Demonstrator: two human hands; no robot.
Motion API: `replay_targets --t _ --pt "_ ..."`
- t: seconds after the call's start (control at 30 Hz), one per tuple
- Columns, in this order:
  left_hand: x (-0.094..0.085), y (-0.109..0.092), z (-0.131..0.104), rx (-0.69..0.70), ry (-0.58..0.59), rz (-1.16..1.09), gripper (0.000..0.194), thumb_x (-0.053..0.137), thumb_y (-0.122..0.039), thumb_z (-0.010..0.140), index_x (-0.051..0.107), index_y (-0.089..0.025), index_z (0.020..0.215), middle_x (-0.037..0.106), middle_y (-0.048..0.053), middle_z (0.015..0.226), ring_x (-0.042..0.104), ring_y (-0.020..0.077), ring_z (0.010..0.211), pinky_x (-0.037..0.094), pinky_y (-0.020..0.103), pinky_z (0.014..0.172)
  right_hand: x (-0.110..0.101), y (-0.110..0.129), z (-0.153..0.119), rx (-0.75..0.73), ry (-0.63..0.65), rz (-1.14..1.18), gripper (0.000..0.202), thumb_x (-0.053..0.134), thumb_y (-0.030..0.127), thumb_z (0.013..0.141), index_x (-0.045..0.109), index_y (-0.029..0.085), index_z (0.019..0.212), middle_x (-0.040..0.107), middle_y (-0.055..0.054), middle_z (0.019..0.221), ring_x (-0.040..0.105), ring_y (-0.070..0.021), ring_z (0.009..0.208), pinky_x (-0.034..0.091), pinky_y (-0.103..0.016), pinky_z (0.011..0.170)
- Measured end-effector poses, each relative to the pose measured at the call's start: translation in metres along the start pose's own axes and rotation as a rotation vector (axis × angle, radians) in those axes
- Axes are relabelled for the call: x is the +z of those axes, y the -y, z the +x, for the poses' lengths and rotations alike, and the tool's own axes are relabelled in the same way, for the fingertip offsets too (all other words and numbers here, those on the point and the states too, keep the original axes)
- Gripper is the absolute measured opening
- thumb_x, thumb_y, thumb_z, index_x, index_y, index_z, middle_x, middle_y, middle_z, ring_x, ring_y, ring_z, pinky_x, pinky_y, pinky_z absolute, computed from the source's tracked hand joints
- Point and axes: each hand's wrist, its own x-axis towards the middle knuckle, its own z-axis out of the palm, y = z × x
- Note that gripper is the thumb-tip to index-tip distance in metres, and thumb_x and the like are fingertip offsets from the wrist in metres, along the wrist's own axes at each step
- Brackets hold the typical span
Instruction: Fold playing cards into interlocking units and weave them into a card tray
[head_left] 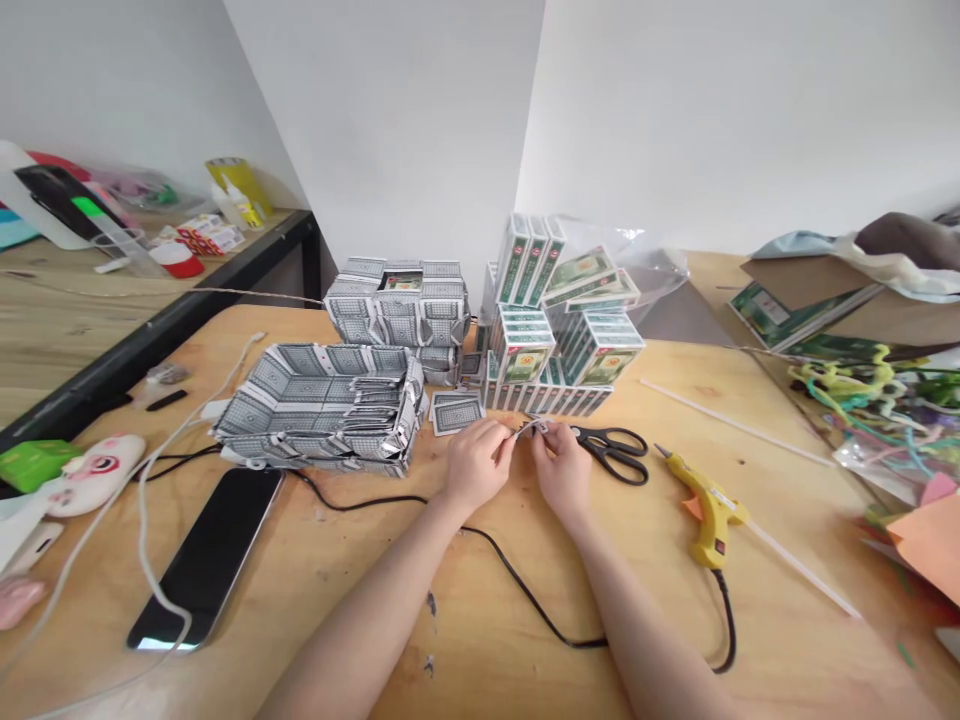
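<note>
My left hand (pixel 478 462) and my right hand (pixel 561 468) are close together over the middle of the table, fingers closed. Between their fingertips they pinch a small playing card (pixel 531 425) that looks folded or bent; most of it is hidden. Black-handled scissors (pixel 616 452) lie just right of my right hand, their blades partly hidden behind it. A few loose playing cards (pixel 456 412) rest flat beyond my left hand. To the left stands an open box woven from folded cards (pixel 300 440), with a stack of folded cards (pixel 377 400) inside its right end.
Behind stands another card-woven piece (pixel 397 300), beside stacked green-and-white card boxes (pixel 529 345). A yellow glue gun (pixel 706 500) and glue stick (pixel 735 420) lie right. A black phone (pixel 210 560), white cable (pixel 142 520) and black cord (pixel 517 580) lie across the table.
</note>
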Motion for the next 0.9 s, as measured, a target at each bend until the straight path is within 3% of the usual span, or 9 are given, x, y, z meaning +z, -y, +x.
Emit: replay_targets --t 0.63,0.9 --pt "0.0028 -0.0009 -0.0001 0.096 -0.003 0.097 0.025 0.041 -0.013 0.082 0.048 -0.017 0.058 0.048 0.001 0.056 0.043 0.0134 0.060 0.035 0.026 0.057 -0.0024 0.0047 -0.0018 0.051 -0.066 -0.134 0.031 0.041 0.045 0.079 0.057 0.018 0.074 0.062 -0.002 0.059 0.055 -0.0148 0.052 0.038 -0.023 0.052" --pt "0.0030 0.0035 -0.0024 0.093 -0.011 0.040 0.022 0.041 -0.015 0.083 0.052 -0.018 0.064 0.053 0.002 0.060 0.049 0.0134 0.063 0.038 0.025 0.061 -0.0002 0.0053 -0.0038 0.055 -0.124 -0.073 0.026 0.043 0.040 0.079 0.058 0.019 0.076 0.064 -0.003 0.068 0.058 -0.0157 0.060 0.041 -0.024 0.057"
